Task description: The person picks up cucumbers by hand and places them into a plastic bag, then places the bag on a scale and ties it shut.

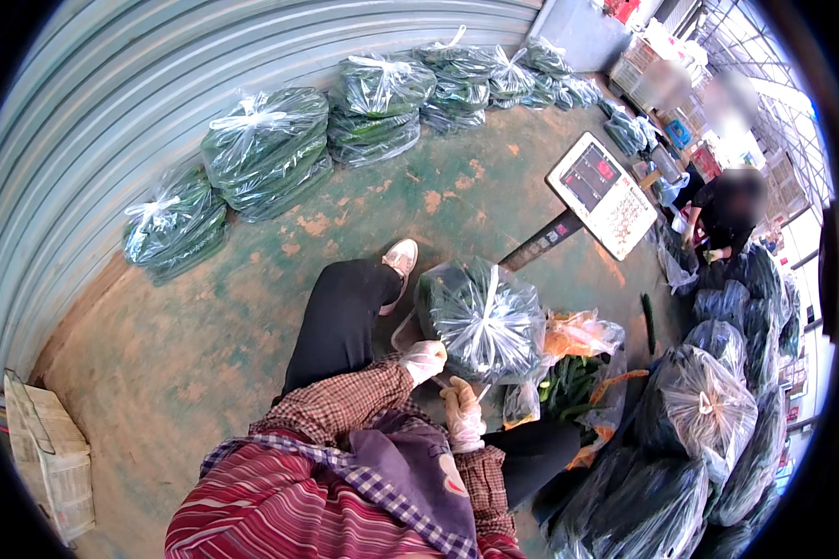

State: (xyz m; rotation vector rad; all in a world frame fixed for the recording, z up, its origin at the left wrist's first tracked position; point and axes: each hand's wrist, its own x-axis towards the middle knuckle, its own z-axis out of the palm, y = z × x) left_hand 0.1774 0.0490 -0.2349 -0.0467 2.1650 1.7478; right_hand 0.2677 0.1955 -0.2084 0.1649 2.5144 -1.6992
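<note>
A clear plastic bag packed with dark green produce, likely cucumbers [454, 293], stands before me, its gathered top tied with a white strip [491, 293]. At its near left side, my left hand [424, 360], in a whitish glove, is closed on a thin white cord [397, 337]. My right hand [463, 414], also gloved, sits just nearer to me with curled fingers, and pale cord shows beside them. Right of the bag lies an opened, orange-printed plastic bag [577, 334] with loose cucumbers [572, 384] inside.
A scale's display head [601, 195] rises on a post behind the bag. Tied bags [269, 154] line the corrugated wall [147, 91]. More full bags [706, 398] crowd the right, near a cucumber [648, 323] on the floor. A co-worker [727, 209] bends beyond; a plastic crate [49, 454] stands left.
</note>
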